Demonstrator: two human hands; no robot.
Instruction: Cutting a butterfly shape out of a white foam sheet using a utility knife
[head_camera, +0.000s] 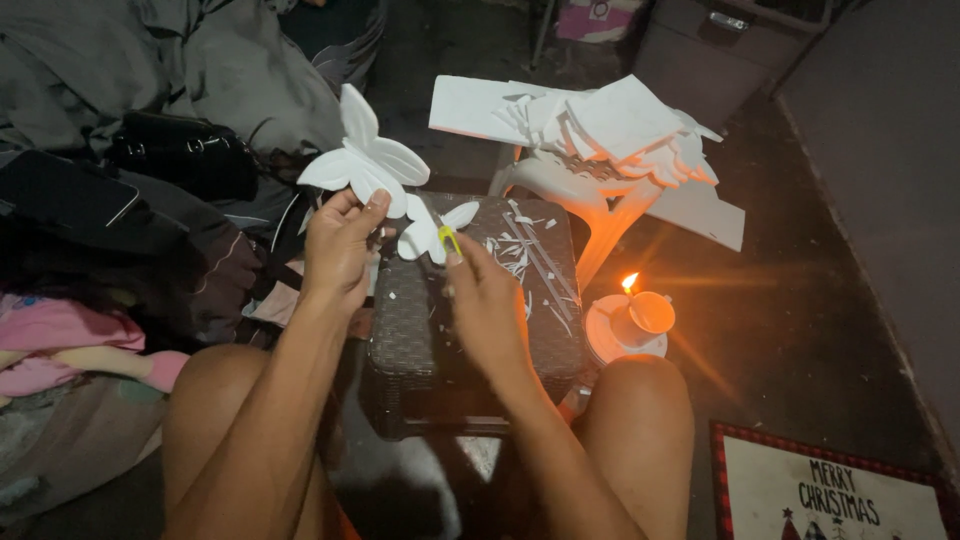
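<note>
hands (340, 245): 2 | candle (630, 300): 1 | stool (585, 195): 1 | wicker box (470, 310): 1

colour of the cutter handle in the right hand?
Yellow-green cutter handle, held in the right hand; head view.

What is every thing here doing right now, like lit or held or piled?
White butterfly cutout: held up in the left hand.
Small cutter: held in the right hand, against the cutout.
Candle: lit.
White scraps: scattered on the wicker box.
White sheets: piled on the stool.
</note>
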